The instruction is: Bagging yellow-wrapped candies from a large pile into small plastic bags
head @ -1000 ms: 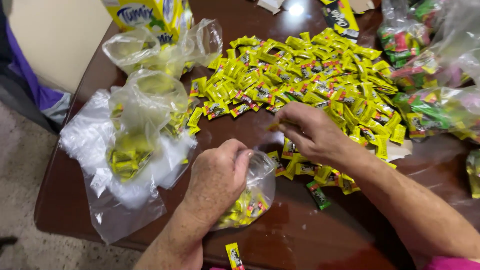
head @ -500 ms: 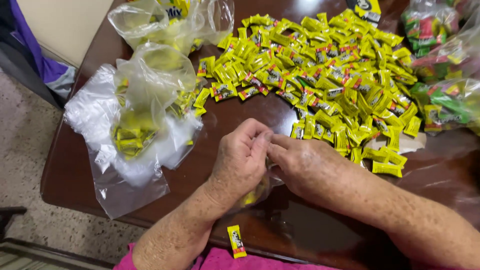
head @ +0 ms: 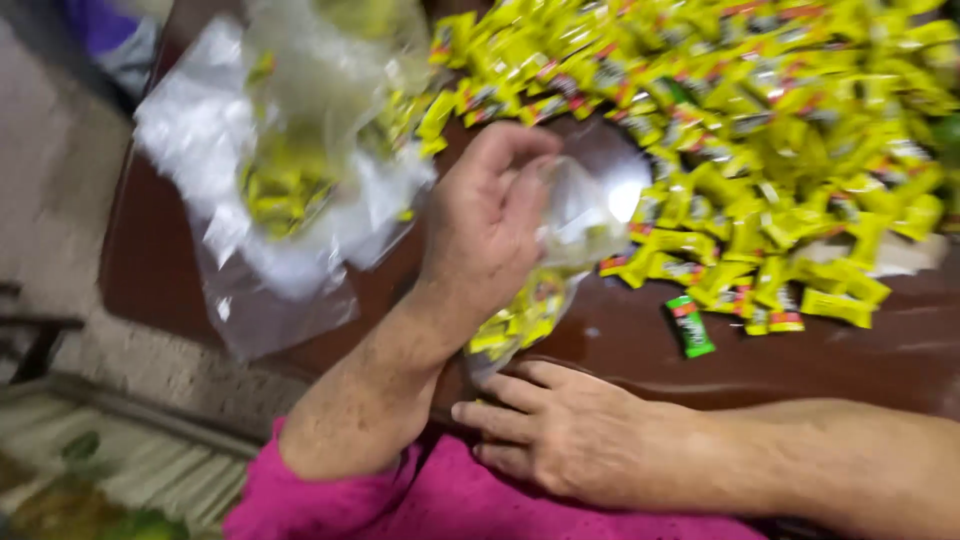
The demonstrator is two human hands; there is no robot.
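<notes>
So a small clear plastic bag [head: 560, 260], partly filled with yellow-wrapped candies, is being held up by its neck in the left hand [head: 485, 225], fingers closed around the top, just above the near edge of the dark brown wooden table [head: 620, 350]. The right hand [head: 560, 435] is laid flat and open at that same table edge, under the bag's bottom, gripping nothing; whether it touches the bag can't be told through the blur.

The bag looks light, floppy and slick, so it's probably best pinched at the gathered neck, with the sagging bottom supported, otherwise the candies would likely shift or spill.

Further back on the table a big heap of loose yellow candy wrappers [head: 780, 130] is spread out, with one green-wrapped candy [head: 690, 325] lying alone nearer the edge. Toward the table's left side, larger crumpled clear plastic bags [head: 270, 180] are piled, with more yellow candies seen inside.
</notes>
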